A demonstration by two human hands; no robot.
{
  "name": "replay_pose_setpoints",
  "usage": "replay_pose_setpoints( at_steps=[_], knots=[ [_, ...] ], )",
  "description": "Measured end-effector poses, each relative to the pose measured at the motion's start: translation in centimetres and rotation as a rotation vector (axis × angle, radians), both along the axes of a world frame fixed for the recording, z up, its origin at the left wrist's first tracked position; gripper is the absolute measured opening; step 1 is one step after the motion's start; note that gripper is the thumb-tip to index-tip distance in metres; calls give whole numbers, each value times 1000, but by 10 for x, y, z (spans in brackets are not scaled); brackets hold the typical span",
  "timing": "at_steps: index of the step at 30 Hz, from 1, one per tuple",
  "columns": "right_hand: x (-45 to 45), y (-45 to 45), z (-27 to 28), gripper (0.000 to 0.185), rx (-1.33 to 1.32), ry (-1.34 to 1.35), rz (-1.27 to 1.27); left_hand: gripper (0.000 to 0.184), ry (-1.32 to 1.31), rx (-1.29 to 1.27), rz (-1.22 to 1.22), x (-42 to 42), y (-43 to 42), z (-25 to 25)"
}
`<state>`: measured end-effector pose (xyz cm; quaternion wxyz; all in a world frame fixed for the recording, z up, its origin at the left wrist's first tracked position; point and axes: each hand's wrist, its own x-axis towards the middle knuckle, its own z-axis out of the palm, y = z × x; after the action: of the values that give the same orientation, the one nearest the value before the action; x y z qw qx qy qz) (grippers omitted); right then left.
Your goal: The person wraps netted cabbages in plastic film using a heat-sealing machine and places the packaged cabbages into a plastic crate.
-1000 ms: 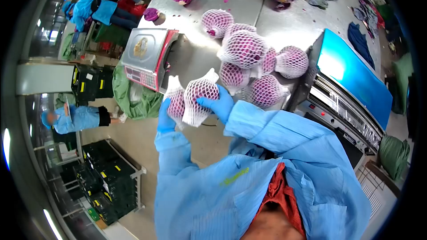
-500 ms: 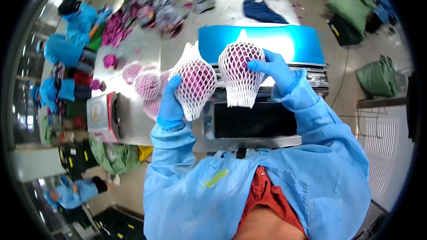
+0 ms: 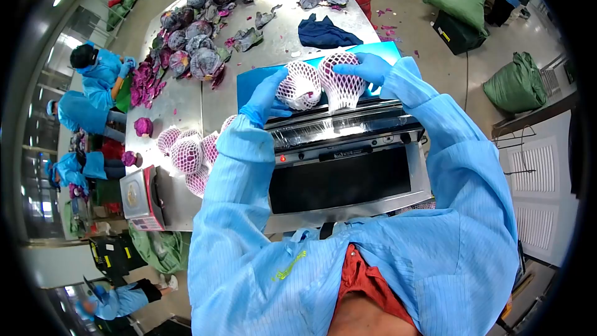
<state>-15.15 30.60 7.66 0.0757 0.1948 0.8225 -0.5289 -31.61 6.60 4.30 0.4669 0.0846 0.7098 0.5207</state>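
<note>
Two red cabbages in white foam nets sit side by side at the blue panel of a wrapping machine. My gloved left hand [image 3: 266, 96] is curled against the outer side of the left netted red cabbage [image 3: 298, 85]. My gloved right hand [image 3: 368, 70] grips the right netted red cabbage [image 3: 341, 81], thumb in front and the other fingers partly hidden behind it. The blue panel [image 3: 250, 84] shows around both cabbages. Nearer to me runs the machine's film-covered front [image 3: 339, 129], with a small red light and a black plate [image 3: 342, 180] below.
Several netted cabbages [image 3: 185, 154] lie left of the machine, beside a red-and-silver box-like device [image 3: 140, 196]. Loose purple cabbages [image 3: 205, 62] and leaves cover the table's far left. A dark blue cloth [image 3: 326, 32] lies beyond the panel. Co-workers in blue [image 3: 99, 81] stand at left.
Both hands have moved away from me with the netted cabbages, from above the machine's front to the blue panel. The left cabbage has turned, and the view has shifted.
</note>
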Motion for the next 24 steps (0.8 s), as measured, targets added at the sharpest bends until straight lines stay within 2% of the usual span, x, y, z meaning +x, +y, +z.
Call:
replay_pose_setpoints(
  at_steps=[3, 4, 7, 8, 10, 11, 14, 16, 17, 18, 20, 21, 23, 24],
  knots=[
    [-3, 11, -21, 76, -176, 41, -72, 63, 12, -45, -12, 10, -10, 6],
    [0, 3, -19, 74, -168, 25, -130, 64, 5, -19, -8, 12, -11, 2],
    [-9, -10, -16, 69, -149, 91, -97, 60, -17, 90, 29, 17, -3, -8],
    [0, -10, -5, 59, -126, -14, -171, 59, -37, 135, 52, 22, -4, -10],
    [2, -11, -8, 60, -107, 8, -208, 54, -42, 175, 127, 22, -3, -22],
    [3, -12, -12, 61, -106, 10, -220, 58, -11, 142, 90, 17, -5, -32],
    [2, -6, -17, 74, -112, -108, -218, 68, 202, 154, 2, 29, -14, -12],
    [4, -6, -12, 83, -104, -114, -192, 72, 241, 145, 58, 20, -21, -22],
    [13, -5, -5, 91, -3, -109, -152, 74, 259, 142, 72, 15, -23, -25],
    [20, 4, -20, 94, 116, -48, -171, 74, 354, 114, 112, 14, -33, -27],
    [44, 23, -42, 97, 314, 108, -167, 69, 375, 113, 87, 25, -57, -8],
    [60, 19, -28, 88, 298, 200, -169, 65, 344, 127, 91, 32, -71, -5],
    [85, 28, -10, 72, 249, 34, -201, 57, 334, 93, 20, 50, -97, 0],
    [95, 30, 1, 66, 246, -157, -209, 49, 291, 60, 59, 62, -110, 0]
  ],
)
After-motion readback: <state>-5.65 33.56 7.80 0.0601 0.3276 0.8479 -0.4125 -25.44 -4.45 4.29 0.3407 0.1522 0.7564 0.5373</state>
